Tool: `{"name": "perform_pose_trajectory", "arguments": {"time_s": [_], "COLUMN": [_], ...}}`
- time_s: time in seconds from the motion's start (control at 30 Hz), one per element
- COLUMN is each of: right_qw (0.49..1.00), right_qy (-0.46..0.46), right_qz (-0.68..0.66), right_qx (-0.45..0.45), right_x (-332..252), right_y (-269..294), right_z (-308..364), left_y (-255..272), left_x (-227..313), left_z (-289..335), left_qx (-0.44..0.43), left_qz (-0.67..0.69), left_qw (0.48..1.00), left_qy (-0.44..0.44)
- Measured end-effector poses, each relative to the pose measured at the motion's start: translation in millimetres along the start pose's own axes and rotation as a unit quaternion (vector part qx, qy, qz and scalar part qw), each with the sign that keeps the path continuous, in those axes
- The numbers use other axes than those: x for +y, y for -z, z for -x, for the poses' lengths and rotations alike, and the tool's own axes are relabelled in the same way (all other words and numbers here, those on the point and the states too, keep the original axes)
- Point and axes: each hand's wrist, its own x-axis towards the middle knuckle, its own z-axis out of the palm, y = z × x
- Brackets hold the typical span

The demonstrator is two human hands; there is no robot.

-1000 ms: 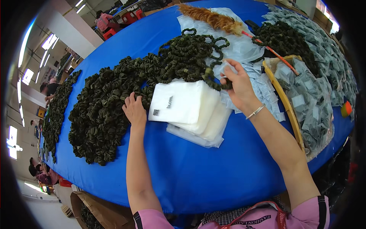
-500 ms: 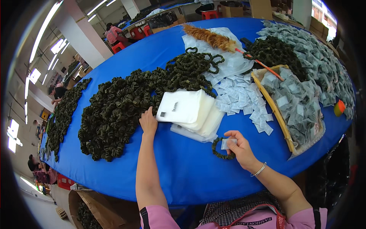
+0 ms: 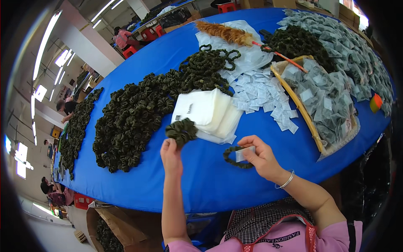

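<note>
Pinched in my left hand (image 3: 171, 156) is a bunched dark green scrunchie (image 3: 182, 131), raised in front of the stack of frosted plastic bags (image 3: 196, 110). My right hand (image 3: 263, 158) has its fingers closed on a thin dark green hair ring (image 3: 230, 157) together with a small white packet (image 3: 245, 154). The ring hangs to the left of the fingertips, above the blue table (image 3: 210, 180). Left of the bags spreads a big heap of dark green scrunchies (image 3: 126, 126). Beyond them lie thinner hair rings (image 3: 205, 69).
Loose small white packets (image 3: 264, 94) lie right of the bags. A yellow-edged tray (image 3: 299, 108) holds bagged pieces, with more bagged pieces (image 3: 350, 54) heaped behind. A brown feather duster (image 3: 224, 32) rests across the far side. A cardboard box (image 3: 115, 224) stands below the table's left edge.
My left hand has come back from the heap's edge and now holds up a scrunchie. My right hand still grips the hair ring and packet, with little movement. The view has shifted slightly.
</note>
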Motion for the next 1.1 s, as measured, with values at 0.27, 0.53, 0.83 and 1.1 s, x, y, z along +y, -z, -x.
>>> {"name": "perform_pose_trajectory", "arguments": {"time_s": [0.27,0.53,0.83,1.1], "right_qw": [0.926,0.969,0.925,0.942], "right_qy": [0.208,0.020,0.159,0.118], "right_qz": [0.312,0.231,0.341,0.304], "right_qx": [0.050,0.089,0.055,0.082], "right_x": [5.6,38.0,59.9,62.5], "right_y": [-9.5,50.3,56.3,62.7], "right_z": [-15.3,4.5,-2.8,0.0], "left_y": [-105.8,-111.3,-89.1,-50.1], "left_x": [-29.8,-54.6,-98.8,-32.9], "left_z": [116.5,21.3,-105.5,-66.7], "left_qx": [-0.105,-0.013,0.147,0.098], "left_qz": [0.183,-0.411,-0.590,-0.349], "left_qw": [0.965,0.879,0.750,0.924], "left_qy": [0.157,-0.240,-0.262,-0.121]}}
